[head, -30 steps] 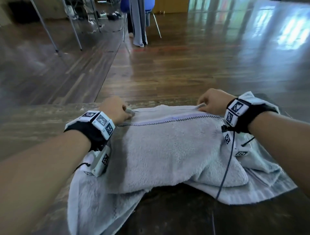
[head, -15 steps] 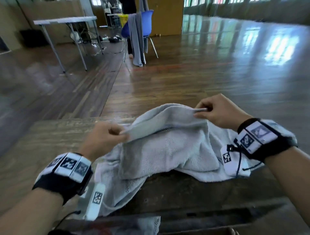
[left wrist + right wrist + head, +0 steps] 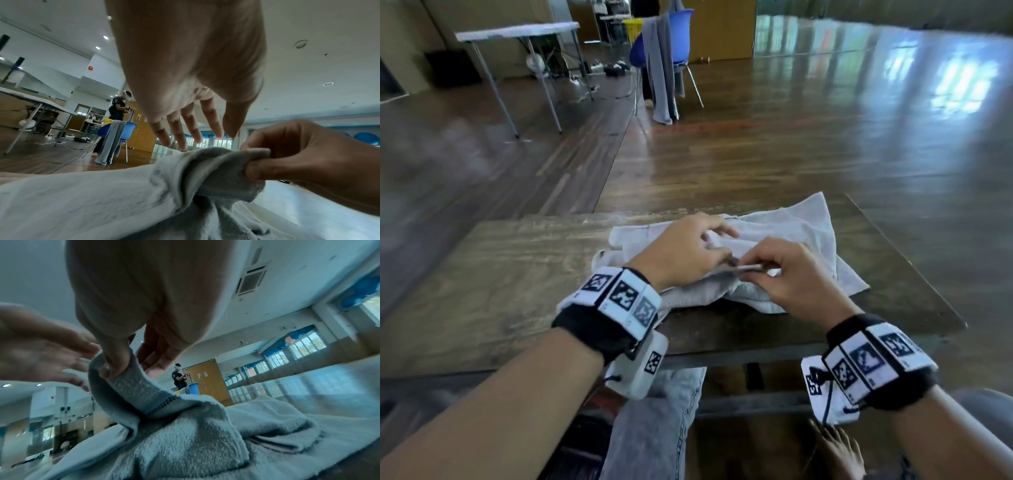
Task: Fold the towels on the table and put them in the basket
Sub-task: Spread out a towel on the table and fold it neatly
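A light grey towel [image 3: 791, 226] lies crumpled on the wooden table [image 3: 517, 274]. My right hand [image 3: 750, 269] pinches a folded hem of it between thumb and fingers, just above the heap. The right wrist view shows the thumb pressed on that hem [image 3: 131, 386]. My left hand [image 3: 722, 240] hovers close beside it over the towel [image 3: 102, 203]. The left hand [image 3: 195, 134] has its fingers spread and straight and holds nothing. The right hand [image 3: 287, 154] grips the towel corner beside it. No basket shows near the table.
The table's near edge [image 3: 756, 353] is just below my wrists, with my knees in jeans [image 3: 654, 428] under it. Far off stand a blue chair [image 3: 681, 31] draped with grey cloth, a folding table [image 3: 517, 31] and something yellow [image 3: 632, 29]. Another person [image 3: 118, 108] stands there.
My hands held the towel's edge apart and lifted it. They have since come together over the towel's middle. The left hand has let go while the right keeps the hem.
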Demonstrator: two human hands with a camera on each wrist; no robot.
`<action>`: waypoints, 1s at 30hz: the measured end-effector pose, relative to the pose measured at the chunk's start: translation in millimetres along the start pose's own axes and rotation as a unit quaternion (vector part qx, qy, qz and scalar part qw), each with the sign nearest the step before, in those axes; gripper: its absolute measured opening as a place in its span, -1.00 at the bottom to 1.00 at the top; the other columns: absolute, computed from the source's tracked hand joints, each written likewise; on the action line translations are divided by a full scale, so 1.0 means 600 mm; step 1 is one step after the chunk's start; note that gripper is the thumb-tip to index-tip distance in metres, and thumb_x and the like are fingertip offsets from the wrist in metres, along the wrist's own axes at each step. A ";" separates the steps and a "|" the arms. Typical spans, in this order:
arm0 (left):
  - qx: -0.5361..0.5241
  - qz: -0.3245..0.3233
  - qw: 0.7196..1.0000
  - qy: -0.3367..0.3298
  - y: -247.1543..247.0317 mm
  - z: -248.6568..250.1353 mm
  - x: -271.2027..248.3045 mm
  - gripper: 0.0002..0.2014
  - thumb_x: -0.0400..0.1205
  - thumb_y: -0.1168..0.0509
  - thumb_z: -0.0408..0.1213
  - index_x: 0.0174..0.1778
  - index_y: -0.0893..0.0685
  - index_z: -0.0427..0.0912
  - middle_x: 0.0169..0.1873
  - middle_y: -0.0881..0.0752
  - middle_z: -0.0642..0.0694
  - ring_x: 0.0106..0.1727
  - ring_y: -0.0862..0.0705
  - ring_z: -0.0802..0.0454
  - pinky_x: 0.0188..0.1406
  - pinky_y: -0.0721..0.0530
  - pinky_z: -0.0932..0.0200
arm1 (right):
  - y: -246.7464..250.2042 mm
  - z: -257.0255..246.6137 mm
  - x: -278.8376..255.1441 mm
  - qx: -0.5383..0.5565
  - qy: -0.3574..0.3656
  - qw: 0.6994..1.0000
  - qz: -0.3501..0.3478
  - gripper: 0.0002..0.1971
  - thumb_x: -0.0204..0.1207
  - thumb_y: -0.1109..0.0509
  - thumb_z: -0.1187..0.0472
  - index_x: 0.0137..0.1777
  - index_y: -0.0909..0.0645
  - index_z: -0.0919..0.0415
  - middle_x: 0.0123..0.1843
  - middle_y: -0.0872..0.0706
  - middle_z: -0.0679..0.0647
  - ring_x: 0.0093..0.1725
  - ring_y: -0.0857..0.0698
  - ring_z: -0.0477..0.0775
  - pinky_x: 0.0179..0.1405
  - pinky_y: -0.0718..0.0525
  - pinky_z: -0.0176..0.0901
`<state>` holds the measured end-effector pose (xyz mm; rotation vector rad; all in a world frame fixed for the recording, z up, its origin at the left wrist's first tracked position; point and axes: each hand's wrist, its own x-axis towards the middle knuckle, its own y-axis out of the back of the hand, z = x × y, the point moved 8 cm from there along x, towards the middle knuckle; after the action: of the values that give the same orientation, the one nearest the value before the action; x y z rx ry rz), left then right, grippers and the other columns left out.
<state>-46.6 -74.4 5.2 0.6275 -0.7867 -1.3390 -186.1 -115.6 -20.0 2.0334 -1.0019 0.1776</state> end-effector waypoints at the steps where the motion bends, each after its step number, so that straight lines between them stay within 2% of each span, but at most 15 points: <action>1: -0.005 -0.018 1.000 0.006 -0.010 0.005 0.004 -0.81 0.59 -0.43 -0.14 0.10 -0.78 0.01 0.04 -0.77 0.05 0.05 -0.69 0.11 0.02 -0.60 0.19 | 0.004 -0.005 -0.005 -0.005 0.013 1.000 0.005 -0.88 0.42 -0.64 0.33 -0.12 -0.82 0.11 -0.21 -0.78 -0.02 -0.19 -0.72 -0.04 -0.14 -0.68 0.05; 5: -0.006 -0.045 0.999 0.007 -0.031 0.021 0.007 -0.82 0.59 -0.45 -0.05 -0.04 -0.84 -0.06 -0.22 -0.80 0.11 -0.19 -0.71 0.29 -0.28 -0.56 0.50 | 0.034 -0.013 -0.012 0.016 0.039 0.998 0.050 -0.84 0.38 -0.64 0.41 -0.11 -0.80 0.18 -0.18 -0.81 -0.02 -0.15 -0.76 -0.01 -0.13 -0.70 0.09; 7: -0.017 -0.021 1.000 -0.008 -0.028 0.035 0.006 -0.85 0.59 -0.46 -0.11 -0.12 -0.86 -0.09 -0.33 -0.79 0.13 -0.30 -0.71 0.33 -0.32 -0.57 0.50 | 0.038 -0.016 -0.016 0.022 0.036 0.997 0.063 -0.86 0.38 -0.65 0.40 -0.14 -0.78 0.21 -0.19 -0.80 -0.01 -0.16 -0.77 0.01 -0.12 -0.72 0.12; 9: -0.025 0.050 0.998 0.001 -0.014 0.036 0.007 -0.88 0.59 -0.45 -0.19 -0.20 -0.86 -0.12 -0.36 -0.81 0.07 -0.35 -0.72 0.29 -0.27 -0.66 0.32 | 0.052 -0.012 -0.017 0.039 0.018 0.994 0.104 -0.84 0.39 -0.67 0.35 -0.17 -0.73 0.22 -0.24 -0.78 -0.01 -0.23 -0.77 0.02 -0.16 -0.76 0.10; 10: -0.030 0.103 0.994 0.017 -0.003 0.031 0.006 -0.88 0.58 -0.44 -0.23 -0.23 -0.84 -0.14 -0.35 -0.82 0.02 -0.30 -0.75 0.17 -0.22 -0.70 0.18 | 0.061 -0.006 -0.017 0.050 0.005 0.990 0.128 -0.82 0.38 -0.69 0.31 -0.19 -0.71 0.21 -0.28 -0.78 -0.02 -0.28 -0.77 -0.01 -0.20 -0.78 0.04; 12: -0.040 0.183 0.981 0.050 0.013 0.018 0.002 -0.86 0.57 -0.39 -0.28 -0.26 -0.80 -0.22 -0.33 -0.82 -0.09 -0.23 -0.77 -0.06 -0.15 -0.73 -0.02 | 0.072 0.004 -0.020 0.062 -0.014 0.986 0.155 -0.80 0.34 -0.73 0.24 -0.22 -0.72 0.19 -0.35 -0.78 -0.08 -0.35 -0.77 -0.09 -0.31 -0.76 -0.21; 13: -0.045 0.189 0.979 0.054 0.010 0.016 0.003 -0.86 0.57 -0.38 -0.30 -0.26 -0.78 -0.26 -0.32 -0.81 -0.14 -0.23 -0.76 -0.13 -0.15 -0.73 -0.08 | 0.073 0.007 -0.020 0.064 -0.019 0.986 0.156 -0.80 0.32 -0.74 0.25 -0.23 -0.74 0.19 -0.36 -0.78 -0.11 -0.37 -0.77 -0.15 -0.33 -0.72 -0.34; 15: -0.054 0.150 0.987 0.033 -0.010 0.025 0.003 -0.86 0.57 -0.40 -0.28 -0.25 -0.77 -0.26 -0.33 -0.80 -0.15 -0.27 -0.76 -0.10 -0.19 -0.76 -0.10 | 0.070 0.017 -0.020 0.089 -0.035 0.984 0.149 -0.83 0.31 -0.73 0.32 -0.23 -0.78 0.24 -0.35 -0.81 -0.12 -0.34 -0.79 -0.24 -0.27 -0.70 -0.44; 18: -0.080 0.114 0.990 0.007 -0.031 0.037 0.000 -0.88 0.60 -0.43 -0.12 -0.21 -0.81 -0.02 -0.37 -0.82 -0.02 -0.42 -0.71 0.19 -0.31 -0.73 0.15 | 0.063 0.028 -0.017 0.116 -0.066 0.981 0.138 -0.86 0.38 -0.64 0.43 -0.13 -0.80 0.24 -0.29 -0.84 -0.07 -0.26 -0.83 -0.21 -0.15 -0.77 -0.35; 20: -0.090 0.114 0.989 0.009 -0.034 0.035 0.002 -0.88 0.62 -0.43 -0.08 -0.20 -0.81 0.04 -0.39 -0.82 0.00 -0.46 -0.67 0.25 -0.34 -0.68 0.21 | 0.063 0.029 -0.015 0.101 -0.070 0.983 0.136 -0.85 0.41 -0.62 0.43 -0.10 -0.78 0.21 -0.28 -0.83 -0.07 -0.24 -0.83 -0.19 -0.13 -0.77 -0.32; 25: -0.079 0.095 0.992 0.002 -0.041 0.038 0.007 -0.81 0.66 -0.38 -0.08 -0.13 -0.86 -0.06 -0.42 -0.78 0.13 -0.45 -0.64 0.36 -0.33 -0.54 0.35 | 0.071 0.022 -0.015 0.078 -0.048 0.984 0.155 -0.88 0.44 -0.57 0.44 -0.15 -0.80 0.21 -0.24 -0.82 -0.13 -0.20 -0.80 -0.26 -0.12 -0.70 -0.43; 27: -0.065 0.087 0.994 -0.007 -0.042 0.044 0.007 -0.78 0.67 -0.36 -0.05 -0.15 -0.86 -0.05 -0.41 -0.79 0.11 -0.44 -0.65 0.36 -0.34 -0.52 0.41 | 0.074 0.019 -0.016 0.072 -0.044 0.983 0.165 -0.87 0.45 -0.55 0.43 -0.15 -0.81 0.19 -0.22 -0.83 -0.14 -0.17 -0.80 -0.23 -0.09 -0.69 -0.43; 30: -0.061 0.078 0.995 -0.015 -0.044 0.049 0.007 -0.80 0.65 -0.38 -0.11 -0.16 -0.87 -0.08 -0.38 -0.82 0.04 -0.44 -0.67 0.35 -0.35 -0.55 0.42 | 0.076 0.017 -0.017 0.067 -0.042 0.981 0.175 -0.89 0.46 -0.56 0.42 -0.16 -0.82 0.20 -0.22 -0.84 -0.12 -0.16 -0.80 -0.21 -0.09 -0.68 -0.46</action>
<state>-85.4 -80.8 2.7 0.4426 -0.7564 -1.2450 -227.7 -132.3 -2.5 1.9809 -1.4323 0.3561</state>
